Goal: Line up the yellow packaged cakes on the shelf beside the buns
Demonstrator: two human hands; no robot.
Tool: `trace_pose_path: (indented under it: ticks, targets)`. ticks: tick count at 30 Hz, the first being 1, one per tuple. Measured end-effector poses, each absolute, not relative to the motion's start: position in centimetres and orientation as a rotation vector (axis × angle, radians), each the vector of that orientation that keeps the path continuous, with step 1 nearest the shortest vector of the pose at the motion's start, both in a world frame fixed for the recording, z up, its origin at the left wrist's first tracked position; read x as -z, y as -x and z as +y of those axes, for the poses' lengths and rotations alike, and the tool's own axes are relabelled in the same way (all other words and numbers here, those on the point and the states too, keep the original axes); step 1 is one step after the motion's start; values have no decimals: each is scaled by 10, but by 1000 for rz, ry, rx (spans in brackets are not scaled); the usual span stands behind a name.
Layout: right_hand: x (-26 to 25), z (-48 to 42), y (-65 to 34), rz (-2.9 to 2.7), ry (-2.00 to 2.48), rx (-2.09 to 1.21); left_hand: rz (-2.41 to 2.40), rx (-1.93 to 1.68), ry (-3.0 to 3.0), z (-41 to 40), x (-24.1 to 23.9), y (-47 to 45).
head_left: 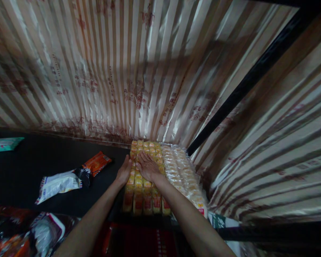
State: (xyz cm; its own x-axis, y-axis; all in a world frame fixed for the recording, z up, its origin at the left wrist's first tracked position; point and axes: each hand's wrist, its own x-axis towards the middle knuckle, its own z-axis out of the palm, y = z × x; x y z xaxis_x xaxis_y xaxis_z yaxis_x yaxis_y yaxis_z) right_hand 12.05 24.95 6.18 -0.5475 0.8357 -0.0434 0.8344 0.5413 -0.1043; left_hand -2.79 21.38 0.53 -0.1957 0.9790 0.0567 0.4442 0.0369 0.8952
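Rows of small yellow wrapped packets (147, 201) stand packed together in a block on the dark shelf. My right hand (148, 166) lies flat on top of them, its fingers stretched out. Along the block's left side rests my left hand (125, 170), fingers extended and pointing away from me, palm toward the packets. Pressed against the right side of the block is a clear plastic pack of pale wrapped pieces (180, 171). Neither hand is closed around anything.
On the black shelf (56, 150) at left lie an orange packet (96, 163), a white packet (59, 185) and a green packet (5, 144). Shiny bags (42, 232) fill the lower left. A black metal post (246, 85) slants at right before striped sheeting (139, 71).
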Motion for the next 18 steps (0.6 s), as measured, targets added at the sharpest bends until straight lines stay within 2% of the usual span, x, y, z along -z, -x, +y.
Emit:
trace_pose_path:
  ticks: [10,18]
  targets:
    - [-67,246,-123,-2705,1492,-161,1608,-1110,-1467,217,-2,24]
    - [-71,230,-143,-2672,1624,-162,1628,-1058,-1501,183,-1,25]
